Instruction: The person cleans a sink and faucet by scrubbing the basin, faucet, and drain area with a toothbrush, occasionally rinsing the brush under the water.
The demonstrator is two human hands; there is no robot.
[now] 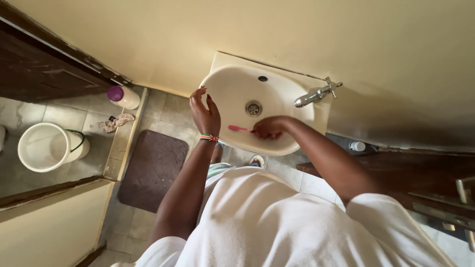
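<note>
Head view, looking down over a wall-mounted basin. The right hand is closed around one end of a pink toothbrush, gripping it over the near rim of the bowl; the fingers curl fully about the handle, so that only the free end shows, and whether that end carries the bristles cannot be told at this size. The brush lies nearly level, its long axis running across the frame from the right fist toward the left hand, with the free tip pointing at the left palm. The left hand is empty and open, fingers spread and raised, its palm turned toward the bowl; it stands just beside the tip of the brush but apart from it, and is the nearer hand to that free end. A beaded wristband circles the left wrist. Within the basin, the drain lies just beyond the brush, and the overflow hole is further up the wall of the bowl. The metal tap projects over the bowl from the rim corner on the person's right, beyond the right hand and well apart from the brush; nothing lies between the two hands. On the tiled floor to the left sit a dark bath mat, a white bucket, a white bottle with a purple cap and a crumpled cloth, all well apart from both hands.
</note>
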